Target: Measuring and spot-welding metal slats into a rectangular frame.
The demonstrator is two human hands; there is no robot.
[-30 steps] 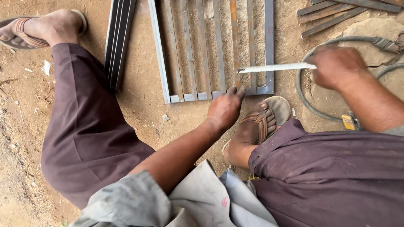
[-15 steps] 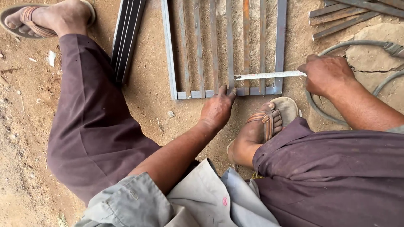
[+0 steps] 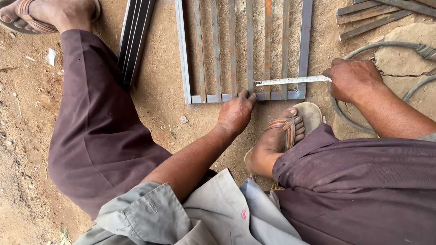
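Observation:
A grey metal frame [image 3: 184, 54] with several upright bars lies flat on the dirt in front of me. My left hand [image 3: 235, 113] rests on its near rail, fingertips pressing by the middle bar. My right hand [image 3: 352, 80] sits just past the frame's right edge, closed around a tape measure whose body is hidden in the fist. The white tape blade [image 3: 293, 81] stretches left from that hand across the right bars, its tip near my left fingertips.
A bundle of dark metal strips [image 3: 136, 38] lies left of the frame. Loose steel bars [image 3: 372, 13] are at the top right, by a grey hose [image 3: 386, 45] curling over a cracked stone. My sandalled feet [image 3: 284, 131] flank the frame.
The tape blade has been drawn further left across the frame. My left hand has slid up onto the bottom rail beside the blade's tip. My right hand has barely moved.

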